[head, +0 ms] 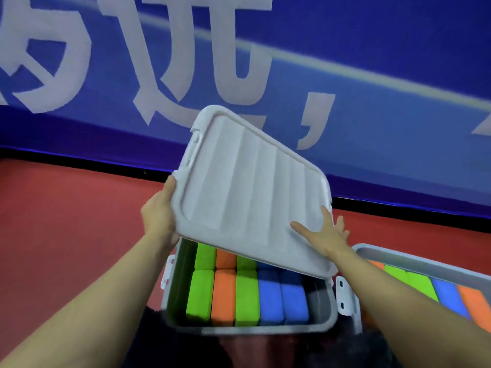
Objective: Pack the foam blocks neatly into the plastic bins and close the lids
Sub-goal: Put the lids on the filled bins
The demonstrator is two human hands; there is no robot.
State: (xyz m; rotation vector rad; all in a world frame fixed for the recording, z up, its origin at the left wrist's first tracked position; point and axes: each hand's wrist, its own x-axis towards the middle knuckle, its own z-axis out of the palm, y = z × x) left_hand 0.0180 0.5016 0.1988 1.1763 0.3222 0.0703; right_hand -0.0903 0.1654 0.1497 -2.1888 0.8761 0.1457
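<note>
Grey plastic bin (322, 318) sits on red floor (66, 221), open at the top. Taken as landmark.

Above the bin: white ribbed lid (252, 192), held in the air, tilted steeply, far edge raised high, near right corner dipping to just over the bin's right rim. Lid not seated on the bin.

Left hand (159, 211) at the lid's left edge, thumb lying along the rim on top; fingers go out of sight behind the lid, apparently curled under the edge in a grip.

Right hand (325, 235) at the lid's lower right part, fingers straight and spread, palm flat against the ribbed top surface. Pressing or steadying, not curled round anything.

Inside the bin: foam blocks stood on edge, side by side in two rows. Near row from the bin's left wall: green block (199, 296), orange block (223, 296), second green block (245, 298), two blue blocks (281, 298). Gap of bare bin floor at the right end. Far row partly hidden under the lid; green, orange, green tops show.

White latch (345, 296) hangs open on the bin's right outside wall; another on the left wall.

Right of the bin: second grey bin (425, 264), no lid, holding green, blue and orange blocks, partly hidden by the right forearm.

Beyond the bin: blue banner (372, 62) with large white characters along the floor's far edge.
</note>
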